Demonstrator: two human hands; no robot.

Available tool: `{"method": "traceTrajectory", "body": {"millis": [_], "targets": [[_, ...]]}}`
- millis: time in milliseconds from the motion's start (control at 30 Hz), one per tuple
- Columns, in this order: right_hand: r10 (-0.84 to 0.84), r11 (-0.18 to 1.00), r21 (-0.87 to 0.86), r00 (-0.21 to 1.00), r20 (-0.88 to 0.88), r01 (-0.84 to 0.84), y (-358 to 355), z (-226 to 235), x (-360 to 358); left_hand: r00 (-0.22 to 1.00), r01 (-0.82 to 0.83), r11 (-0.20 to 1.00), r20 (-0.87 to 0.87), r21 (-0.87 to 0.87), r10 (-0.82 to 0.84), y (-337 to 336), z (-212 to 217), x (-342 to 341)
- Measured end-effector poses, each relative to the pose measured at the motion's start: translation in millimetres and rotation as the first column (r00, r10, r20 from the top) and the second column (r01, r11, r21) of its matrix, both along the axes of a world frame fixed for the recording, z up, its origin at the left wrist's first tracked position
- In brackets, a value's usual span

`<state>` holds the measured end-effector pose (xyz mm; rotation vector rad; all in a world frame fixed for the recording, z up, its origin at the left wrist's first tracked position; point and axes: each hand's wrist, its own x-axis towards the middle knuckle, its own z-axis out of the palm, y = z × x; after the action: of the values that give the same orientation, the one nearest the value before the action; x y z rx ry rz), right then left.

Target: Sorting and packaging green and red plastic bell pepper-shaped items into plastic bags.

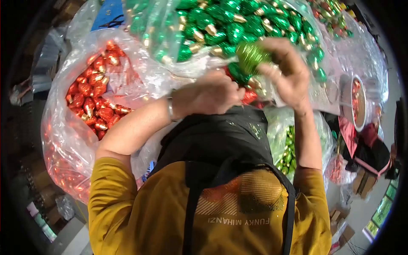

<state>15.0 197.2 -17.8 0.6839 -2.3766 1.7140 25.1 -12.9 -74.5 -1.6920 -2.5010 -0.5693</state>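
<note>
A shiny lime-green bulb-shaped ornament is gripped between the thumb and fingers of my right hand, raised over the work area. My left hand is closed, fingers curled and slightly smeared by motion; what it holds, if anything, is hidden. Just beyond its fingertips lie a dark green ornament and a red ornament, close together. Behind both hands spreads a big heap of green ornaments with gold caps, in clear plastic.
To the left, red ornaments fill a clear plastic bag. Lime-green ornaments show in another bag by my right forearm. A white oval tub stands at the right. Pliers rest on a blue surface at the far left.
</note>
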Motion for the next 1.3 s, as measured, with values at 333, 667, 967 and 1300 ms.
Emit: {"method": "traceTrajectory", "body": {"millis": [333, 667, 967, 1300], "targets": [[0.566, 0.586, 0.793, 0.785, -0.252, -0.168, -27.4, 5.3, -2.9, 0.999, 0.022, 0.995, -0.034, -0.094, -0.026, 7.8, -20.2, 23.3], [0.466, 0.354, 0.935, 0.867, -0.175, -0.001, -47.4, 10.9, 22.6, 0.984, 0.168, 0.96, 0.02, 0.226, -0.177, 10.2, -41.0, 6.0], [0.579, 0.5, 0.825, 0.81, -0.093, -0.262, -40.7, 9.0, 6.2, 0.865, 0.227, 0.973, -0.466, 0.033, -0.186, 13.2, -39.6, 12.7], [0.381, 0.477, 0.875, 0.917, -0.118, -0.085, -41.7, -32.2, 7.8, 0.994, -0.064, 0.994, -0.079, 0.093, 0.071, 14.4, -27.5, 26.5]]}}
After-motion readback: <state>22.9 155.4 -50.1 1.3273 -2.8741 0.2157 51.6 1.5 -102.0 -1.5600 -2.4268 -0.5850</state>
